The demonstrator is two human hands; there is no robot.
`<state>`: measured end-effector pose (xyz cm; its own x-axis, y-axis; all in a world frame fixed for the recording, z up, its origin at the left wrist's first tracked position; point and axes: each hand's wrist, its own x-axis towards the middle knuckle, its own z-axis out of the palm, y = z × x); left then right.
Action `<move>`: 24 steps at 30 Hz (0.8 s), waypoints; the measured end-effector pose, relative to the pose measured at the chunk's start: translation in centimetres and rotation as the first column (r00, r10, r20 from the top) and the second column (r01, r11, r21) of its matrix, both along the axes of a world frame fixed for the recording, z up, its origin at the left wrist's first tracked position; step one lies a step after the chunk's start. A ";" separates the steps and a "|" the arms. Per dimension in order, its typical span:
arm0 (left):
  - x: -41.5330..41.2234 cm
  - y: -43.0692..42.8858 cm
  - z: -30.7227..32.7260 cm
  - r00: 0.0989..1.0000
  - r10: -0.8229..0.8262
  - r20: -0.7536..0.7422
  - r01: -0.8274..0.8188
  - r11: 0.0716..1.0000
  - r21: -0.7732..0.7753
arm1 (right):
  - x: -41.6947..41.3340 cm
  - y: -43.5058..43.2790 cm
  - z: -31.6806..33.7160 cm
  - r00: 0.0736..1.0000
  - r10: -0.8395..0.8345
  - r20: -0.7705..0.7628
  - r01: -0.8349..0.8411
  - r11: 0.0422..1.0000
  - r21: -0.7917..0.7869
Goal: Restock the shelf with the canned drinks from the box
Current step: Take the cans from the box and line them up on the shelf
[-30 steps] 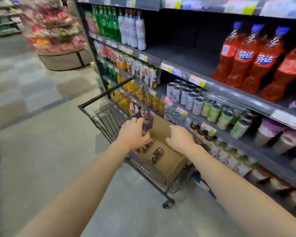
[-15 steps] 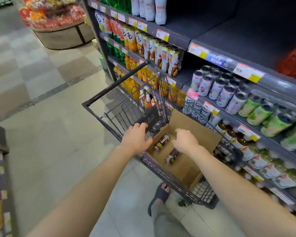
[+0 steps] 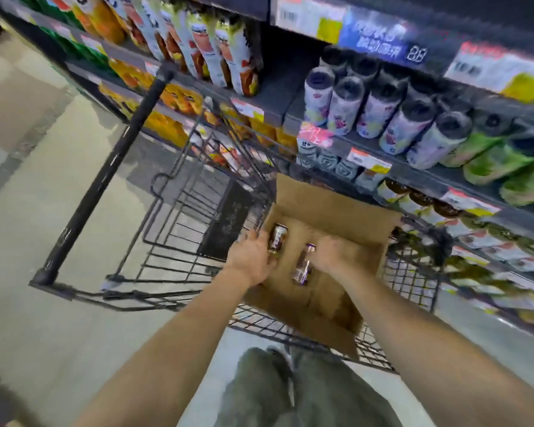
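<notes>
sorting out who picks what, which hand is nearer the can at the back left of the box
Left. The left hand is right against that can, at its left side; the right hand is farther right in the box, over the other can.

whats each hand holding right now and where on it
Left hand grips the left can round its near end. Right hand touches the right can on its side; a grip cannot be told.

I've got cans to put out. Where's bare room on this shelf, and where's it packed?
Bare shelf shows between the tall juice bottles and the purple-white drinks. From those rightward through the green drinks it is packed. The row beneath looks full too.
</notes>
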<state>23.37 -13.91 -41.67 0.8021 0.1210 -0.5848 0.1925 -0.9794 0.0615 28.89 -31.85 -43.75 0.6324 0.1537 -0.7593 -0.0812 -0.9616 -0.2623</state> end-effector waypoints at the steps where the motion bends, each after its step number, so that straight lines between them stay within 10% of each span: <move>1: 0.4 -0.1 -1.2 1.000 0.004 -0.030 -0.005 0.999 -0.032 | 0.2 -0.2 -1.1 0.998 -0.068 -0.018 0.069 0.998 0.011; 12: 4.2 -0.5 -18.3 0.939 0.120 -0.323 -0.187 0.964 -0.187 | -0.9 0.2 -15.5 0.888 -0.425 -0.176 0.425 0.904 -0.041; 24: 7.3 -0.4 -31.6 0.844 0.502 -0.190 -0.537 0.795 -0.281 | -1.5 2.3 -27.7 0.610 -0.788 -0.089 0.792 0.601 0.104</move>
<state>30.67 -14.31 -73.31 0.6059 0.3009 -0.7364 0.6889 -0.6615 0.2965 27.35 -29.58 -71.44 0.5286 -0.3042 -0.7925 -0.8039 -0.4791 -0.3523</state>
